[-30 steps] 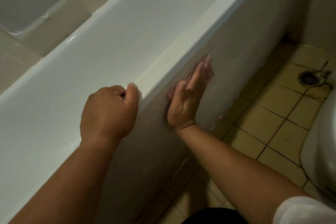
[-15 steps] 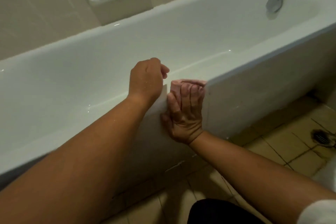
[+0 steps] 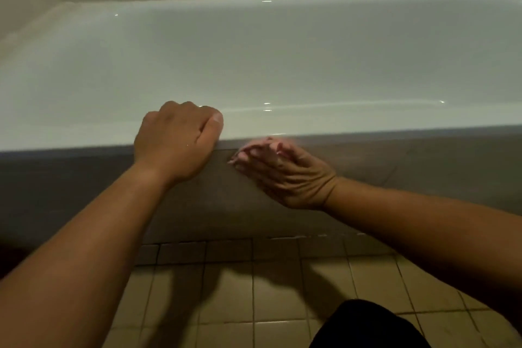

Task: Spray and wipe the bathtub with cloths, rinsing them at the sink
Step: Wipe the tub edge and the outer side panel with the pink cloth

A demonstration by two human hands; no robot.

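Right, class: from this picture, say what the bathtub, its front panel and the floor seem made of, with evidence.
Bathtub: smooth, glossy white, bright highlights along the rim; probably enamel or acrylic, which is unclear. Front panel: matt grey, faint joint lines suggest tiles. Floor: small beige squares with dark grout lines, likely ceramic tile.

Light: dim, warm, coming from overhead.
Glare: small highlights glinting along the tub (image 3: 282, 70) rim and inner wall.
Shadow: arms throwing dark shapes onto the floor (image 3: 243, 305); tub front sitting in shade.
Blur: right hand (image 3: 285, 175) smearing at the fingers (image 3: 262, 151); whole frame looking soft.
Edges: rim line bowing; lower left corner going dark.
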